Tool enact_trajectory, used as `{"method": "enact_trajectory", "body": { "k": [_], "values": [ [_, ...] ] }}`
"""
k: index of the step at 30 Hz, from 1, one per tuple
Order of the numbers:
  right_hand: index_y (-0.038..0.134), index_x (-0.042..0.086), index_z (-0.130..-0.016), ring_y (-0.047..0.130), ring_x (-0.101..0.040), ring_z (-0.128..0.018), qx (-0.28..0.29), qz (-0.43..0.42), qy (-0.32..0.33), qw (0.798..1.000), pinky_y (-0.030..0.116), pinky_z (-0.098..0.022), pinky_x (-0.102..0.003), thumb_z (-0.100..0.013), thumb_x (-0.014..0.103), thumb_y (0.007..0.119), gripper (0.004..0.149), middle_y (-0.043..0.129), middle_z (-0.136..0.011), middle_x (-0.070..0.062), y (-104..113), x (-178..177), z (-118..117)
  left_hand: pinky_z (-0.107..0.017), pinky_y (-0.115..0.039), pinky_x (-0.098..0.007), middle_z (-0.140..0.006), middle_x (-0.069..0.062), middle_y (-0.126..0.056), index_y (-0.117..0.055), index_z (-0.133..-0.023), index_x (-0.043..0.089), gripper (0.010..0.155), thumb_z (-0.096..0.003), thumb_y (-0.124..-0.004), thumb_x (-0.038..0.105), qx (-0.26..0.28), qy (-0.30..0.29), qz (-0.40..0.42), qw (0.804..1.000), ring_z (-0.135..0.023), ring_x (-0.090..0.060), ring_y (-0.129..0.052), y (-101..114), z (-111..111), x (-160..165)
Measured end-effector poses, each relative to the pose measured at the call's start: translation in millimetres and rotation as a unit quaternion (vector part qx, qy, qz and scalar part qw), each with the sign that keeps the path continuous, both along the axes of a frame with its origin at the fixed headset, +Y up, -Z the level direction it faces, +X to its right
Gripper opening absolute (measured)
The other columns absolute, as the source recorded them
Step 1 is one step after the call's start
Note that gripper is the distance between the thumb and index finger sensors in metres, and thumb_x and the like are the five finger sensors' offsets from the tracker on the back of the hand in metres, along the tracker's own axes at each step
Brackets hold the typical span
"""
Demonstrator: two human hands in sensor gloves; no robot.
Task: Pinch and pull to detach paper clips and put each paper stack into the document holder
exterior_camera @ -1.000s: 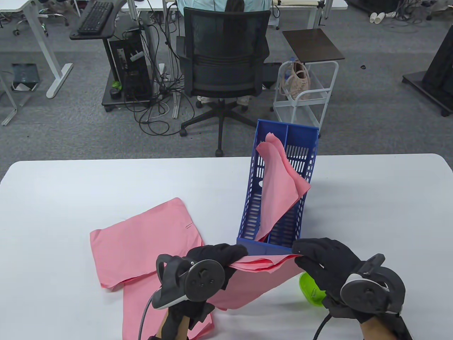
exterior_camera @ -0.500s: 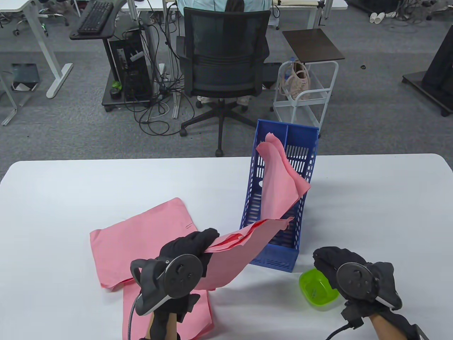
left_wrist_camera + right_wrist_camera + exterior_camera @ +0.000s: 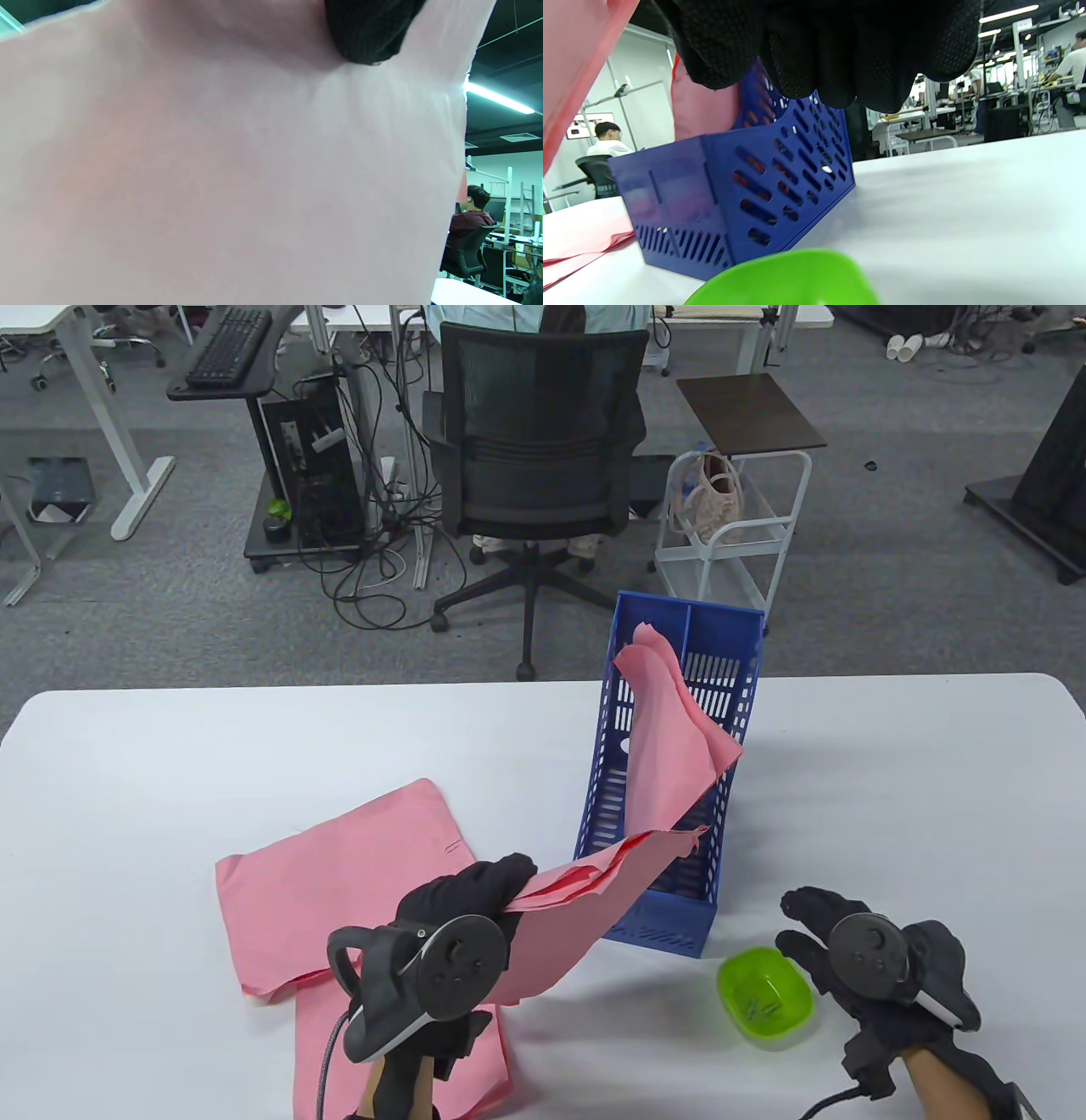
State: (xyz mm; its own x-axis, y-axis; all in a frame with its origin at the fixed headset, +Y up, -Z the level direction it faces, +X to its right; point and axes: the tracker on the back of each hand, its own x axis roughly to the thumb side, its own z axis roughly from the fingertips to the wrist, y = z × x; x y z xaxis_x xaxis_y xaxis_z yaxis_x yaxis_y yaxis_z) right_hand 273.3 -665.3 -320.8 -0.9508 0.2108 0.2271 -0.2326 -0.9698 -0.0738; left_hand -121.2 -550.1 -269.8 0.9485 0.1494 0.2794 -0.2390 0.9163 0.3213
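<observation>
A: Shifted since half a second ago: held paper stack [image 3: 585,916] raised a touch and eased rightward, far edge now over the near end of the document holder [image 3: 670,916]; right hand [image 3: 857,954] drawn back to the right, off the green bowl [image 3: 764,997].

B: And the grip on the left?

A: Left hand [image 3: 462,899] curled round the stack's near edge, thumb and fingers [image 3: 369,31] pinching the sheets. In the left wrist view, nearly filled with pink paper, one gloved fingertip pressed into it at top.

B: Right grip?

A: Fingers relaxed and spread, holding nothing, hovering just right of the bowl. Small paper clips [image 3: 758,1008] lying in the bowl's bottom.

B: Which way does the stack run?

A: Long axis from lower left up to the right, far edge pointing at the holder's left compartment, body sagging toward the table [image 3: 891,780].

B: Around that?

A: Holder standing on the table, long side running away from the person, more pink sheets [image 3: 670,746] already in the left compartment, curled over the divider. Further pink stacks [image 3: 339,882] flat on the table to the left, one with a clip [image 3: 452,846] near its right edge.
</observation>
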Motion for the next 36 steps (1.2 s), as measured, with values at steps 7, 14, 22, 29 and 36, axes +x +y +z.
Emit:
{"method": "enact_trajectory", "body": {
  "k": [7,14,22,29,36],
  "values": [
    [0.062,0.012,-0.108,0.073,-0.048,-0.096,0.043,-0.001,-0.020,0.999,0.061,-0.072,-0.058,-0.057,0.042,0.070,0.060,0.065,-0.111,-0.025,23.5,16.8,-9.1,-0.055,-0.088,-0.041,-0.077,0.000,-0.102,-0.085,-0.091,0.029,0.041,-0.0540,-0.072,0.038,0.026,0.062,-0.046,0.997,-0.059,-0.017,-0.108,40.8,2.6,12.5],
    [0.059,0.011,-0.110,0.070,-0.049,-0.097,0.058,-0.023,-0.022,0.998,0.059,-0.073,-0.059,-0.057,0.044,0.069,0.063,0.062,-0.113,-0.026,28.3,30.4,-9.0,-0.049,-0.091,-0.033,-0.083,-0.005,-0.098,-0.079,-0.098,0.021,0.043,-0.0578,-0.069,0.035,0.123,0.141,-0.018,0.982,-0.059,-0.016,-0.108,73.9,-2.7,47.4],
    [0.058,0.011,-0.110,0.070,-0.049,-0.098,0.094,-0.055,-0.024,0.994,0.059,-0.073,-0.060,-0.057,0.044,0.068,0.063,0.062,-0.113,-0.026,39.3,39.9,0.4,-0.051,-0.093,-0.030,-0.098,-0.009,-0.083,-0.060,-0.109,0.017,0.050,-0.0605,-0.062,0.029,0.186,0.138,0.118,0.966,-0.073,-0.018,-0.103,43.1,-33.1,93.3],
    [0.057,0.011,-0.111,0.069,-0.050,-0.099,0.112,-0.058,-0.026,0.992,0.058,-0.073,-0.060,-0.057,0.044,0.068,0.064,0.060,-0.114,-0.026,43.3,41.6,2.9,-0.064,-0.088,-0.028,-0.110,-0.006,-0.064,-0.037,-0.113,0.018,0.054,-0.0620,-0.052,0.028,0.097,0.087,0.208,0.969,-0.090,-0.017,-0.091,-15.7,-80.4,106.7],
    [0.057,0.011,-0.111,0.068,-0.050,-0.099,0.113,-0.054,-0.025,0.992,0.058,-0.073,-0.060,-0.057,0.045,0.068,0.065,0.060,-0.114,-0.026,42.4,40.7,2.9,-0.069,-0.085,-0.025,-0.112,-0.005,-0.057,-0.030,-0.113,0.017,0.055,-0.0626,-0.049,0.027,0.005,0.079,0.223,0.972,-0.096,-0.015,-0.086,-78.8,-115.0,119.7]
  ]
}}
